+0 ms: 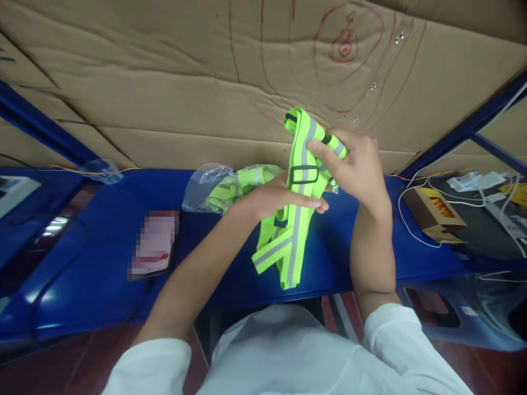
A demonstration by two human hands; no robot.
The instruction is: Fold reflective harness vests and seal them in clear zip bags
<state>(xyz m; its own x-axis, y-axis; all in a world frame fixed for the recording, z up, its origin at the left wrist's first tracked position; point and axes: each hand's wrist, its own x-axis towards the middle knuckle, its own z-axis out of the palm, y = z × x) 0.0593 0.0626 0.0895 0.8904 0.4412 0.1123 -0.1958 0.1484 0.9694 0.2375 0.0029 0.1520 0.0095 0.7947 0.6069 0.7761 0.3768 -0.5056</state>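
A neon yellow-green reflective strap vest point(294, 219) with grey stripes and a black buckle is held up over the blue table point(102, 263). My left hand point(280, 198) grips its middle just below the buckle, fingers wrapped round the straps. My right hand point(354, 164) pinches the folded upper end, thumb on the front of the band. The lower ends of the straps hang loose toward the table's near edge.
A clear plastic bag point(214, 189) holding more yellow-green straps lies behind my left hand. A phone point(154, 244) lies to the left. A small cardboard box point(434, 214) and white cables sit at the right. A cardboard wall point(164, 82) stands behind the table.
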